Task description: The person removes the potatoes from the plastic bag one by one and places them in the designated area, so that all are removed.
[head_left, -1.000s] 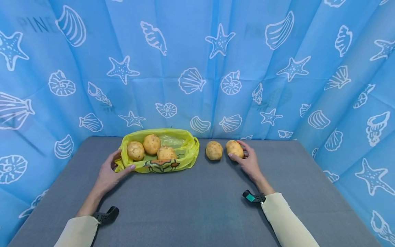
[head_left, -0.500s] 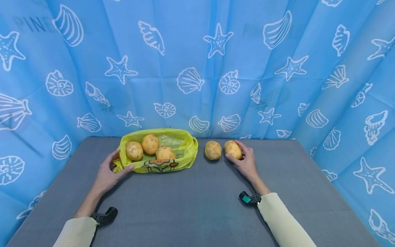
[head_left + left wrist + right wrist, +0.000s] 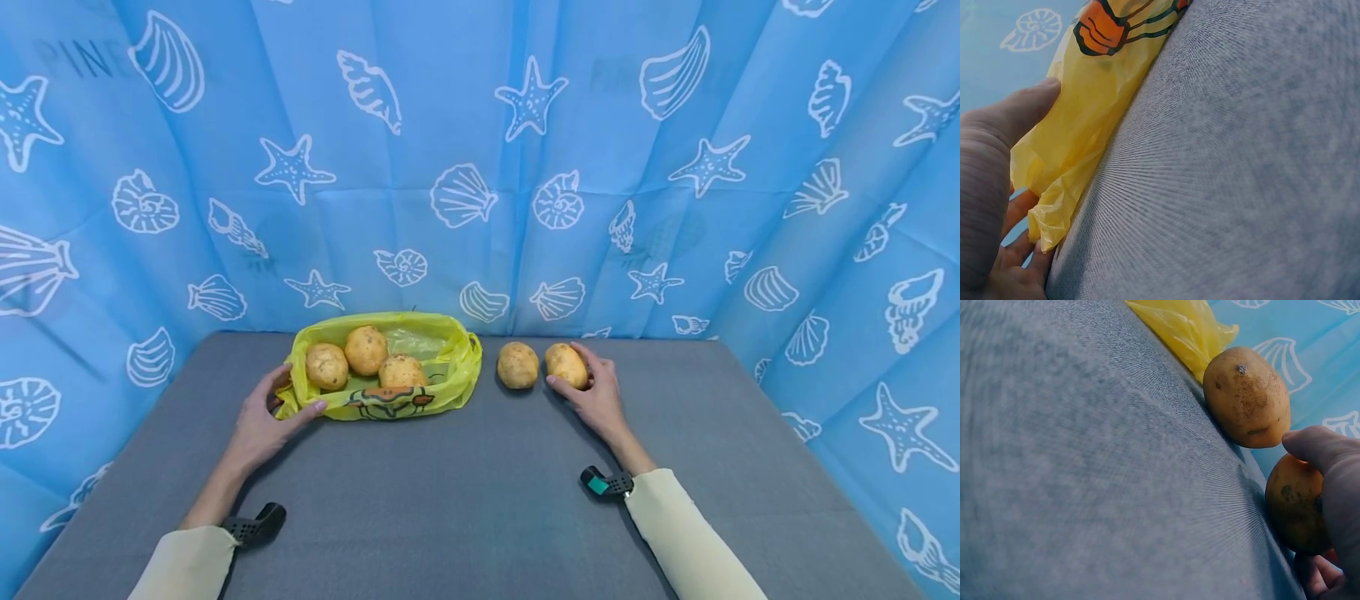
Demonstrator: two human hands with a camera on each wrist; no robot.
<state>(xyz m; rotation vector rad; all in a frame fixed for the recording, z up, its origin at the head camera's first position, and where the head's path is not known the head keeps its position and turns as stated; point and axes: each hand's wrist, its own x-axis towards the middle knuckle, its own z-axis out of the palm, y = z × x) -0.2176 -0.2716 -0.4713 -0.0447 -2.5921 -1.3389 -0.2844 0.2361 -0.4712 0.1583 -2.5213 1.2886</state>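
Little has shifted over the last second: right of the yellow bag (image 3: 468, 375), the right hand (image 3: 600, 400) has settled slightly further onto the farther potato (image 3: 566, 365), its forearm drawn a touch toward the bag. Thumb and fingers are curled round that potato, which seems to rest on the table (image 3: 480, 500) (its underside is partly hidden). The left hand (image 3: 258, 421) still grips the bag's left end, thumb along the near side and fingers tucked around the end. Three potatoes (image 3: 366, 350) sit inside the bag as before, and the loose potato (image 3: 517, 365) remains just right of it, between bag and right hand. The work seems to be at taking hold, with no lift begun.
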